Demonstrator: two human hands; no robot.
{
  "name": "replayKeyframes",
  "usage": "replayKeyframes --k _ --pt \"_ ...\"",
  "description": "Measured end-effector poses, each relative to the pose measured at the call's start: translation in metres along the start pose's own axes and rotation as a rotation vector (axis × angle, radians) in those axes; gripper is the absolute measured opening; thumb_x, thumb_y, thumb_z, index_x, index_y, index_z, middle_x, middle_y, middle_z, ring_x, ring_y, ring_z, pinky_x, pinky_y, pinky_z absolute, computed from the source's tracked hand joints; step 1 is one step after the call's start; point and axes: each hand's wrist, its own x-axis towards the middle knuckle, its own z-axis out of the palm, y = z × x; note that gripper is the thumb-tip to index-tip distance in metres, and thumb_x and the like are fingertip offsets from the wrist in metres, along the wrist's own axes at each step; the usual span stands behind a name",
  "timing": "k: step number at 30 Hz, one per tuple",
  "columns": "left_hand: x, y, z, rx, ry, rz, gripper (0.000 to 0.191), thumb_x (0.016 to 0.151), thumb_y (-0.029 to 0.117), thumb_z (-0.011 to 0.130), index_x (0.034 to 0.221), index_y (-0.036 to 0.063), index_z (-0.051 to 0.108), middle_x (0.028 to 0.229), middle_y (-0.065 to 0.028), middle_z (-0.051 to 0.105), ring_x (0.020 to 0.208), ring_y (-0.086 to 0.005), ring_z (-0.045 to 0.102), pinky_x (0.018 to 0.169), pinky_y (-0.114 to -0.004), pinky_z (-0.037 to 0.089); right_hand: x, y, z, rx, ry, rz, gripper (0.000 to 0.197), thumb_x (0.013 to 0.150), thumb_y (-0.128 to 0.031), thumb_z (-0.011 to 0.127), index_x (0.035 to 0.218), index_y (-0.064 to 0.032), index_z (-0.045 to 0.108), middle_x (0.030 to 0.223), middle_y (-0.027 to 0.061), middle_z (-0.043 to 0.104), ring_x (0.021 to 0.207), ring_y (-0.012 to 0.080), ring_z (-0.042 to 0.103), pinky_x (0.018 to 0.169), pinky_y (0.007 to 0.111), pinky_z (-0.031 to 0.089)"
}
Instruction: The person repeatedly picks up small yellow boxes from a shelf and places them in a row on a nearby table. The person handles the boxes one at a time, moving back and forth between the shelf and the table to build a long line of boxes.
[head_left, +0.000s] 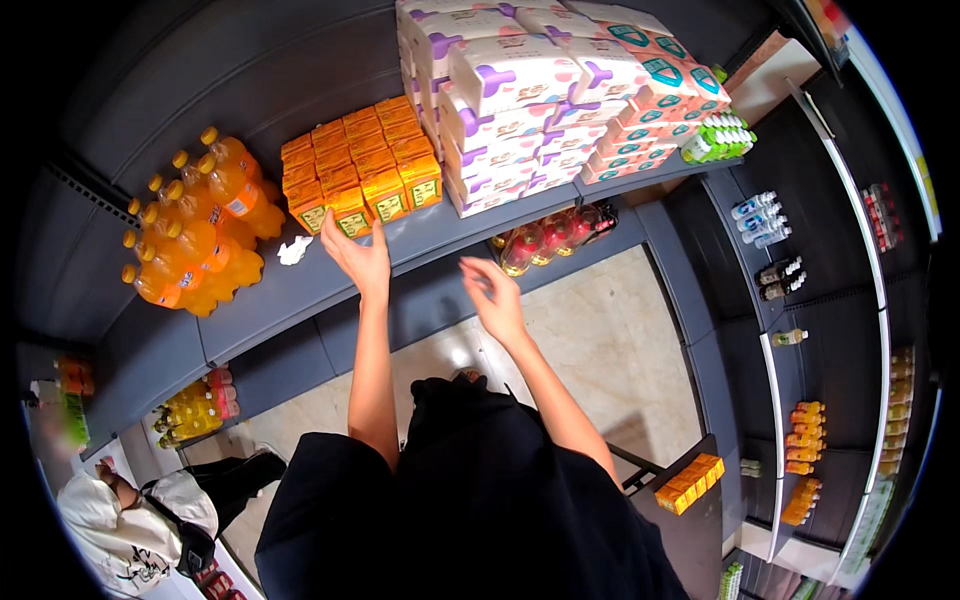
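Note:
My left hand (360, 255) is at the front row of a block of small orange drink cartons (352, 161) on the grey shelf. Its thumb and fingers span the two side edges of one front drink carton (352, 223). My right hand (493, 300) hangs in the air before the shelf edge, slightly blurred, fingers loosely curled and apart, with nothing visible in it. A crumpled white scrap (294, 250) lies on the shelf left of the cartons.
Orange soda bottles (202, 232) stand left of the cartons; stacked tissue packs (517, 90) rise at the right. Red-capped bottle packs (551, 236) sit below. Several more cartons (690, 484) rest on a dark surface (675, 540) at lower right. Another person (150, 517) is at lower left.

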Motion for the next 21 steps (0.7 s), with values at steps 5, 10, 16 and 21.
replayKeyframes --k 5,10,16,21 --pt "0.000 -0.010 0.002 -0.105 -0.018 -0.033 0.083 0.078 0.009 0.078 0.146 -0.0005 0.032 0.139 -0.0241 0.043 0.131 -0.0380 0.043 0.109 -0.044 0.036 0.069 -0.021 0.081 0.047 -0.222 -0.020 0.054 0.092 -0.018 0.067 0.140 -0.0004 0.049 0.141 0.0129 0.052 0.123 0.0248 0.056 0.097 0.034 0.049" --pt "-0.015 -0.021 0.004 -0.394 0.000 -0.215 0.082 0.086 0.003 0.069 0.154 0.0014 0.023 0.141 -0.0218 0.041 0.129 -0.0323 0.047 0.102 -0.041 0.046 0.087 0.005 0.138 -0.137 -0.153 -0.193 0.060 0.093 -0.022 0.066 0.143 -0.0002 0.042 0.140 0.0145 0.048 0.119 0.0251 0.056 0.094 0.035 0.048" --pt "-0.014 -0.002 -0.012 -0.311 -0.027 -0.201 0.066 0.091 0.006 0.064 0.150 0.0022 0.035 0.133 -0.0175 0.041 0.123 -0.0286 0.050 0.098 -0.041 0.048 0.089 0.000 0.143 0.167 -0.142 0.057 0.057 0.091 -0.017 0.066 0.141 -0.0010 0.044 0.132 0.0116 0.050 0.110 0.0197 0.055 0.086 0.032 0.051" --pt "-0.027 0.014 -0.025 -0.360 -0.051 -0.280 0.059 0.095 0.005 0.061 0.148 0.0006 0.035 0.129 -0.0156 0.039 0.124 -0.0245 0.049 0.099 -0.036 0.048 0.080 -0.008 0.130 0.073 -0.158 -0.005 0.048 0.088 -0.015 0.068 0.132 -0.0031 0.053 0.124 0.0110 0.052 0.105 0.0200 0.056 0.085 0.031 0.051"
